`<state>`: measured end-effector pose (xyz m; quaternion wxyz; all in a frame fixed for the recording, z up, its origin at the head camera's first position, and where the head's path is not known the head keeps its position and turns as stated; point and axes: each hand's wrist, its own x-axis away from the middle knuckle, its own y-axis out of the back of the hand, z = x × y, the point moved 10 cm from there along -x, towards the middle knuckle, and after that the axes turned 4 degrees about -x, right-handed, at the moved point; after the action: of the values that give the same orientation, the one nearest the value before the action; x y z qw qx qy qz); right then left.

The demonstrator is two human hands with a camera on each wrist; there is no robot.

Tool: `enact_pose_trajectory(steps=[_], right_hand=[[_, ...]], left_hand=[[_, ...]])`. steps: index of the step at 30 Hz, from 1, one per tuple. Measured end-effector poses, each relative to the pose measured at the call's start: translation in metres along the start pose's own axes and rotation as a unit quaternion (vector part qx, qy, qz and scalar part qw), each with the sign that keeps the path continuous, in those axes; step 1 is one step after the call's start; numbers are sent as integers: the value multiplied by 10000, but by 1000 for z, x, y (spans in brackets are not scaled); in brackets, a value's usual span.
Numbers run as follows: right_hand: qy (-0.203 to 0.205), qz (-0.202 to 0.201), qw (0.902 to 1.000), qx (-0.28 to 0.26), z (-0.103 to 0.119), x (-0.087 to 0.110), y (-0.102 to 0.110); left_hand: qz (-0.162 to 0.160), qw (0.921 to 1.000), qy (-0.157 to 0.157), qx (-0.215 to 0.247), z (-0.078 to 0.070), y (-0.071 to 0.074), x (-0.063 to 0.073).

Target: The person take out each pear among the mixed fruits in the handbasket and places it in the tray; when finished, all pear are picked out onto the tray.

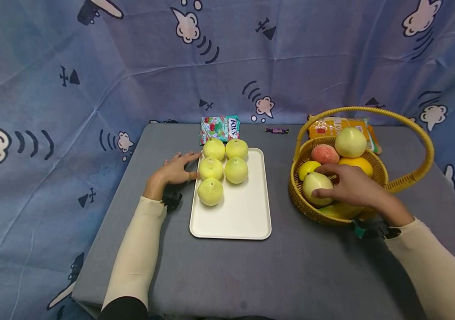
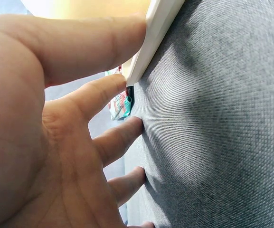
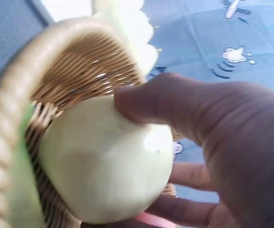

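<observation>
My right hand (image 1: 347, 184) reaches into a woven basket (image 1: 297, 198) and grips a pale yellow-green pear (image 1: 316, 186), thumb on one side and fingers round the other. In the right wrist view that pear (image 3: 106, 161) sits inside the wicker wall. My left hand (image 1: 177, 170) lies at the left edge of a white tray (image 1: 247, 218), fingers spread. The left wrist view shows its thumb (image 2: 99, 45) and index finger against the tray's rim, with other fingertips down on the grey cloth. Several similar pears (image 1: 210, 192) stand in two columns on the tray's left and upper part.
Also in the basket are another pear (image 1: 350, 142), a peach-like red fruit (image 1: 325, 154), a lemon (image 1: 308, 169), an orange fruit (image 1: 356, 165) and a banana (image 1: 341, 210). Its tall handle (image 1: 429, 155) leans right. Behind are a FOX'S packet (image 1: 219, 128), a purple-wrapped candy (image 1: 277, 131) and an orange packet (image 1: 327, 128).
</observation>
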<state>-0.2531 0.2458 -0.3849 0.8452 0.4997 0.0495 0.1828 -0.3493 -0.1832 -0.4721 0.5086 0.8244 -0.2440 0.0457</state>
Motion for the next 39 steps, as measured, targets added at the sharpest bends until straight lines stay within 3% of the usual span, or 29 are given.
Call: enact_pose_trajectory(steps=[6, 15, 24, 39], right_hand=[[456, -664, 9957, -456, 18, 18, 21], [1102, -1132, 9723, -1722, 48, 27, 29], [1494, -1103, 9547, -2324, 70, 21, 20], [1735, -886, 9488, -2485, 109, -7, -7]], left_hand=[[6, 10000, 26, 1, 0, -1, -1], [-3, 10000, 39, 11, 2, -2, -1], [-22, 10000, -6, 4, -1, -1, 1], [-32, 10000, 19, -47, 0, -1, 0]])
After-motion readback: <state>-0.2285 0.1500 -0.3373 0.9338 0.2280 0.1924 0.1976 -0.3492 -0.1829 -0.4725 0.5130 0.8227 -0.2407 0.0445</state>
